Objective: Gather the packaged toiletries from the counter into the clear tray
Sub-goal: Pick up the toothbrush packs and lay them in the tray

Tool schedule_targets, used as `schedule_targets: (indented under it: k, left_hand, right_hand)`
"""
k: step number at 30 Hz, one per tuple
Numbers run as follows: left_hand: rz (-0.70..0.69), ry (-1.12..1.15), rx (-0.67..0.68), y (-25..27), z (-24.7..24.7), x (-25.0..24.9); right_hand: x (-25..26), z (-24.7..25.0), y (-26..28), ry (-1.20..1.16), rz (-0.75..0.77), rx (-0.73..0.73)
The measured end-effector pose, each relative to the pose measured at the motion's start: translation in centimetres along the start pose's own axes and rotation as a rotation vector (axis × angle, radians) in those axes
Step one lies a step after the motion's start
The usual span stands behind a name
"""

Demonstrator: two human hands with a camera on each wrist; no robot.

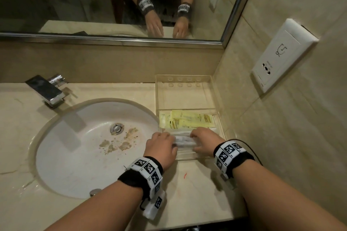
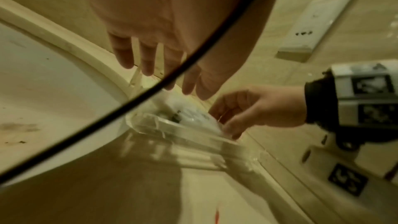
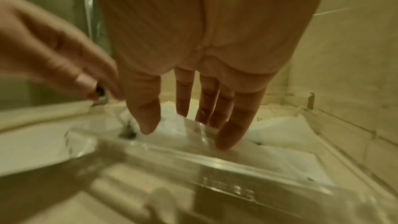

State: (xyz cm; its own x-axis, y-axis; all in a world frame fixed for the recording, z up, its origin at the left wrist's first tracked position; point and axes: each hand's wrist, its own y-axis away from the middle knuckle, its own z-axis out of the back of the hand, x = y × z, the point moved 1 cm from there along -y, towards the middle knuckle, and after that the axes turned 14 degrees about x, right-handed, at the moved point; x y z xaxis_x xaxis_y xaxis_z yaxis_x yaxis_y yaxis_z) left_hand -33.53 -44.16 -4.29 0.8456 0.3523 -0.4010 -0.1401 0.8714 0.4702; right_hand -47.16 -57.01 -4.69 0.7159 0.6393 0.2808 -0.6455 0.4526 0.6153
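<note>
Both hands in the clear tray (image 1: 216,88)

The left hand (image 1: 161,146) and right hand (image 1: 204,140), fingers extended, press white packets (image 1: 183,139) into its near compartment (yellow sachets (image 1: 189,120) lie behind); far compartment bare.

Two hands (image 1: 180,144), one clear tray (image 1: 187,99), one sink (image 1: 78,155), one faucet (image 1: 47,90), one wall socket (image 1: 281,65)

Beyond hands (image 1: 185,141): yellow packets (image 1: 187,121), then free tray (image 1: 185,78) part. Right: wall (image 1: 272,137) close. Left: open sink (image 1: 75,155).
</note>
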Motion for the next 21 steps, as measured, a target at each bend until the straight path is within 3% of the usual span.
schedule_targets:
  k: [2,5,10,14,18,21]
  left_hand:
    - [-0.002,-0.14,0.089,-0.3,-0.4,-0.1]
    - [0.011,-0.241,0.139,-0.5,-0.6,0.0]
    - [-0.023,-0.171,0.027,-1.4,-0.3,-0.4]
    - [-0.057,-0.192,0.152,-2.7,-0.7,-0.3]
    - [-0.09,-0.27,0.271,-3.5,-0.6,0.4]
    - [-0.099,-0.221,0.254,-3.2,1.0,0.4]
  right_hand:
    - [-0.3,0.4,0.3,-0.105,-0.005,-0.096]
    - [-1.2,0.3,0.4,-0.022,-0.069,-0.273]
    - [-1.6,-3.3,-0.5,0.018,-0.094,-0.031]
    - [-0.9,-4.0,0.0,-0.023,-0.151,-0.089]
    - [-0.4,-4.5,0.3,0.012,-0.151,0.008]
    - [-0.3,-3.8,0.3,-0.015,-0.137,-0.109]
